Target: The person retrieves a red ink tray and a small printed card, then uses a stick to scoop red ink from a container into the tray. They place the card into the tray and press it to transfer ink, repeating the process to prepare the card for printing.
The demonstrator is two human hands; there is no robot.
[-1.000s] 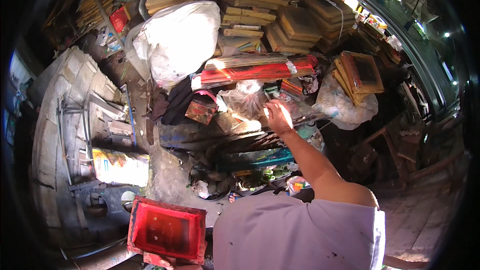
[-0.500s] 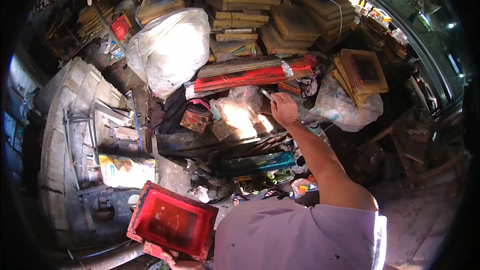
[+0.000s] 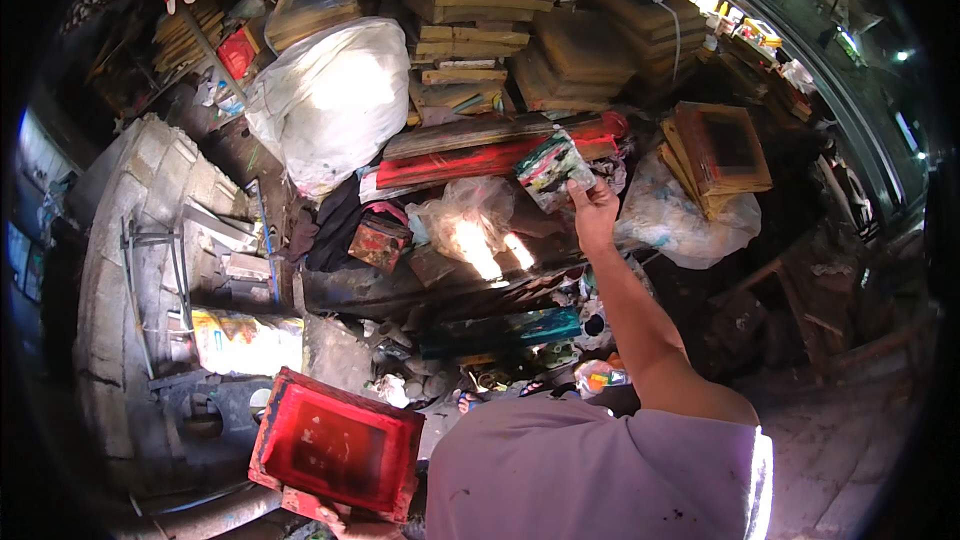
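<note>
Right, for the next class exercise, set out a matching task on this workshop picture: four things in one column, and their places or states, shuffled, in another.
Column one
1. Right hand
2. Bulging white sack
3. Left hand
4. Teal board

Column two
A. At the lower edge of a red framed screen
B. Nearer the person than the long red bar
C. Holding a flat paint-smeared piece
D. Left of the middle stack of wooden frames

Pairs: 1-C, 2-D, 3-A, 4-B

Fisheye view from the wearer's head, facing down over the near red frame toward farther stacked frames.
</note>
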